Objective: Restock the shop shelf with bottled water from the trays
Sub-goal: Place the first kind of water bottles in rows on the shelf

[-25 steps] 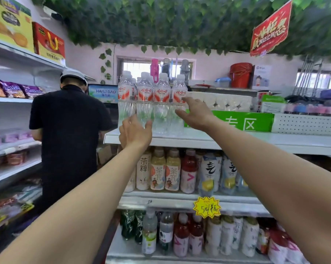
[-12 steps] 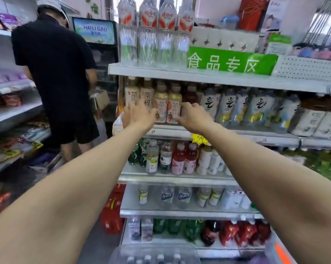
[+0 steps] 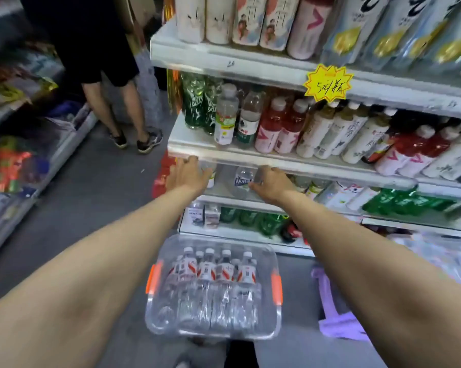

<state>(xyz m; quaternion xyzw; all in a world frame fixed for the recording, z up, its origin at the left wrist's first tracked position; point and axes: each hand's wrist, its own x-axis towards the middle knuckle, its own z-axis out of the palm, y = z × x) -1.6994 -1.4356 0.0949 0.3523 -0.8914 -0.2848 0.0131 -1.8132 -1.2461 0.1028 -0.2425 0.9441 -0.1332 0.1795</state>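
The left hand (image 3: 189, 173) and right hand (image 3: 270, 183) are hovering loosely open, holding nothing, at the shelf (image 3: 290, 160) front edge; water bottles (image 3: 213, 272) are standing upright in the tray (image 3: 155, 322) directly below, equally near both

Yellow price tag (image 3: 328, 83) above red drink bottles (image 3: 275, 128); person in black (image 3: 91, 35), left.

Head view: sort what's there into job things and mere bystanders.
Job: tray, water bottles, left hand, right hand.
Bystanders: price tag, red drinks, green bottles, other person.
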